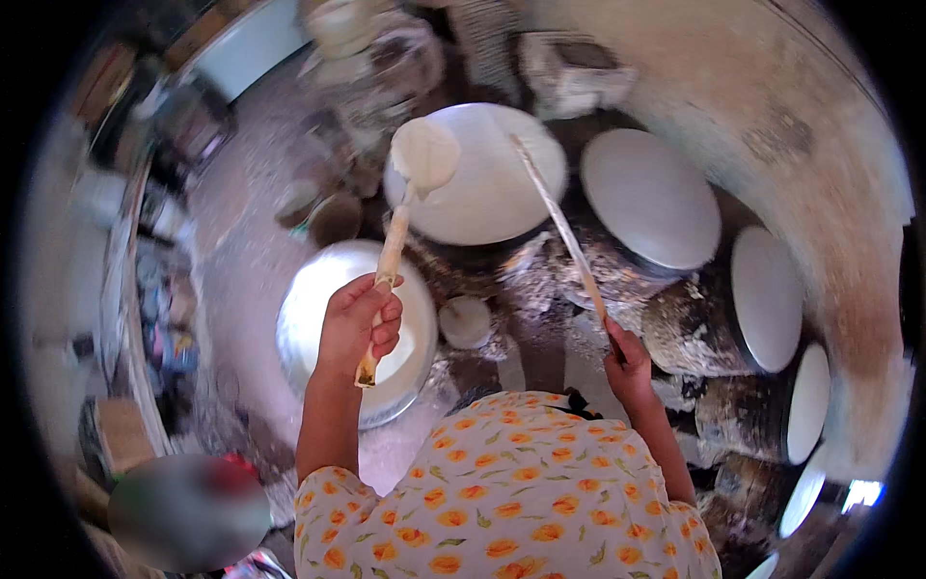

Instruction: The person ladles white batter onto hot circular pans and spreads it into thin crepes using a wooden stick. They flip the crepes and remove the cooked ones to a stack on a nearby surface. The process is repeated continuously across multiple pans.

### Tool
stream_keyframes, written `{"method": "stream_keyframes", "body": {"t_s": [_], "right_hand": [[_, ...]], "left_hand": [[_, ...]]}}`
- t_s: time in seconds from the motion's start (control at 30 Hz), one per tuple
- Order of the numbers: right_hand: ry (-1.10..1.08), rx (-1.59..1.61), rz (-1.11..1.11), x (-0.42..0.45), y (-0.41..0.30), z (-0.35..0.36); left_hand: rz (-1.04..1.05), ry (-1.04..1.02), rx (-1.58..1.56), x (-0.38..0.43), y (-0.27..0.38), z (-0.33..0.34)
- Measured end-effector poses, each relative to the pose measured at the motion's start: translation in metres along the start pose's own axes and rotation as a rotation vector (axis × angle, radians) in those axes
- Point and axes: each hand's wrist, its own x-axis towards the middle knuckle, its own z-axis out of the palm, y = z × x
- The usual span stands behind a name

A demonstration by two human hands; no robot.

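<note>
My left hand point(360, 324) is closed on the wooden handle of a ladle point(425, 155), whose round end, coated in pale batter, is over the left part of a round white griddle point(481, 210). My right hand point(628, 360) grips a long thin stick point(561, 221); its pale far end reaches over the same griddle. Below my left forearm and hand stands a large shiny metal basin point(304, 318) with white liquid inside. Between the basin and the stoves is a small round container point(465, 322) with pale contents.
More round white-topped griddles point(651, 199) curve along the wall to the right, on rough, sooty clay stoves point(687, 329). Small pots point(335, 219) stand left of the front griddle. Blocks and stacked vessels point(340, 25) lie beyond. A blurred shape point(188, 514) is at lower left.
</note>
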Motion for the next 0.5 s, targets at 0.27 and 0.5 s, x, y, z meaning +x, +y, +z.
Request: {"method": "stream_keyframes", "body": {"t_s": [0.27, 0.5], "right_hand": [[0.310, -0.274, 0.034, -0.017, 0.067, -0.175], [0.403, -0.496, 0.446, -0.109, 0.148, -0.317]], "left_hand": [[0.022, -0.523, 0.275, 0.037, -0.064, 0.272], [-0.095, -0.880, 0.201, 0.039, -0.202, 0.493]]}}
